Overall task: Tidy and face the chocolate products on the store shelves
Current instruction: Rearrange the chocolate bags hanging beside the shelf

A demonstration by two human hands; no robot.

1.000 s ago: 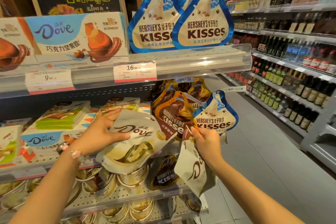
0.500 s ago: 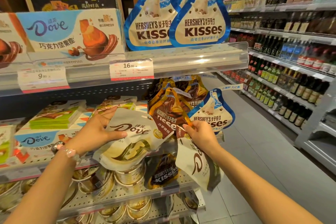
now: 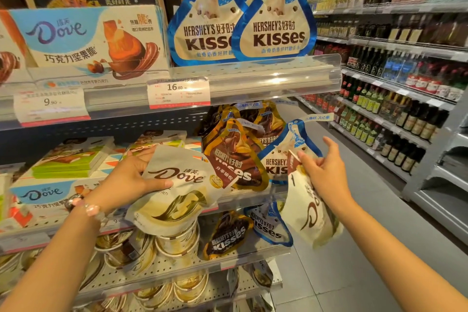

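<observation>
Left hand point(image 3: 129, 180) holds Dove pouch point(image 3: 177, 190) before middle shelf point(image 3: 253, 197). Right hand point(image 3: 326, 172) holds second pouch point(image 3: 306, 213), further right. Kisses bags point(image 3: 235, 159) behind, between them. Tubs point(image 3: 177, 243) below on lower shelf point(image 3: 157, 271). Bottles point(image 3: 395, 119) far right.

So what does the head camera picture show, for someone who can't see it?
A person's left hand holds a white Dove bag at chocolate shelves, while the right hand pinches a second Dove bag hanging down. Kisses bags sit behind them.
</observation>
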